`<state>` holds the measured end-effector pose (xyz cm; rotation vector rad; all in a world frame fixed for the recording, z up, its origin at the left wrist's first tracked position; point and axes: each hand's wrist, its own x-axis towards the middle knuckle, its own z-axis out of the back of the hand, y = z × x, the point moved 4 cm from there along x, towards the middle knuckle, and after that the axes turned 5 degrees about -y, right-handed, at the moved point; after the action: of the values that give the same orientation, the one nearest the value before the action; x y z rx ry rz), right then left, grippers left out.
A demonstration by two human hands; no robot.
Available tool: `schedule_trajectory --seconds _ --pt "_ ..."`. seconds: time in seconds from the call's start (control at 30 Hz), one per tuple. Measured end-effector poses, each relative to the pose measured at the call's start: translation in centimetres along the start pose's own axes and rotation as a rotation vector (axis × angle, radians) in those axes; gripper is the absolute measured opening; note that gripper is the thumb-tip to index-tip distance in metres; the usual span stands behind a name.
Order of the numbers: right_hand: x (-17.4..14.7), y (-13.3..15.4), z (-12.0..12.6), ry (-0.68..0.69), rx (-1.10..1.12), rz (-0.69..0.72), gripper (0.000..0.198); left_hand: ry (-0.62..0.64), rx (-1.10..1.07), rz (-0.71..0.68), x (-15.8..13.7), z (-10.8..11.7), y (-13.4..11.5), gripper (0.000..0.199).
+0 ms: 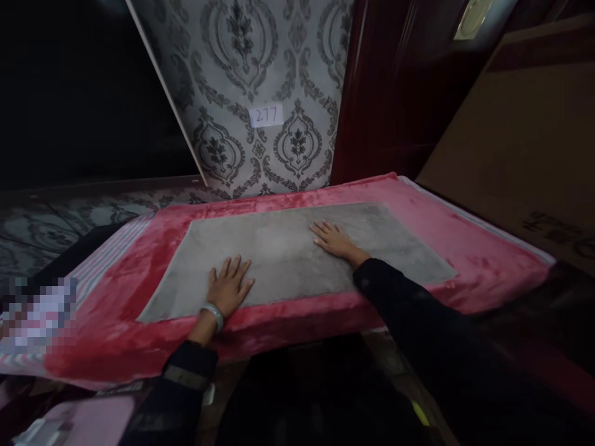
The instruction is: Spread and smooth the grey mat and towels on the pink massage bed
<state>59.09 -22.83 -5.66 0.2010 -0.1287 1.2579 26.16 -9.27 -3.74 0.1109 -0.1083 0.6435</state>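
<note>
A grey rectangular cloth [274,248] with a soft-looking surface lies spread flat over a pink and red plush blanket [297,322]. Near the cloth's left front part, my left hand [227,288] rests palm down with its fingers spread; a bracelet circles that wrist. My right hand [335,240] lies palm down on the cloth too, right of its middle, fingers stretched out toward the left. Neither hand grips anything. Slight wrinkles and darker patches show on the cloth. Its right front corner is visible beyond my right sleeve.
Patterned wallpaper [297,68] with a paper label [266,115] reading 277 stands behind. A dark screen-like panel [88,93] is at upper left. A large cardboard box [525,136] leans at right beside a dark red door [395,80]. A striped fabric edge [109,254] borders the blanket's left.
</note>
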Motion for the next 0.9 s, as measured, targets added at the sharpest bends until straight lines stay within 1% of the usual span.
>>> schedule_trajectory --seconds 0.07,0.13,0.3,0.37,0.43,0.5,0.53,0.63,0.7,0.8,0.9 --pt "-1.0 0.3 0.3 0.018 0.025 0.025 0.062 -0.012 0.004 -0.009 0.0 0.0 -0.1 0.060" --pt "-2.8 0.8 0.5 0.040 0.057 0.084 0.063 -0.015 0.006 -0.015 0.1 0.0 -0.2 0.060" --pt "-9.0 3.2 1.5 0.070 0.121 0.240 0.061 -0.002 -0.005 -0.013 0.3 -0.2 -0.1 0.062" --pt "-11.1 3.8 2.0 0.075 0.142 0.270 0.059 -0.003 -0.005 -0.011 0.3 -0.2 -0.1 0.062" --pt "-12.6 3.8 2.5 0.096 0.175 0.282 0.058 -0.003 -0.003 -0.007 0.3 -0.2 -0.1 0.062" --pt "-13.6 2.6 3.0 0.092 0.201 0.242 0.056 -0.006 -0.001 -0.009 0.3 -0.2 -0.1 0.061" --pt "-14.0 1.6 3.2 0.068 0.201 0.186 0.056 -0.009 0.000 -0.011 0.2 -0.1 -0.2 0.061" --pt "-15.2 -1.9 3.4 -0.039 0.125 -0.054 0.057 -0.018 0.002 -0.017 0.2 0.0 -0.3 0.061" --pt "-16.3 -3.5 3.1 -0.070 0.049 -0.153 0.055 -0.018 0.000 -0.021 0.2 0.0 -0.3 0.061" --pt "-18.2 -3.8 2.6 -0.095 -0.014 -0.176 0.054 -0.013 -0.002 -0.020 0.2 0.0 0.0 0.062" --pt "-19.4 -3.4 2.5 -0.115 0.005 -0.173 0.053 -0.023 -0.015 -0.011 0.2 0.1 0.2 0.061"
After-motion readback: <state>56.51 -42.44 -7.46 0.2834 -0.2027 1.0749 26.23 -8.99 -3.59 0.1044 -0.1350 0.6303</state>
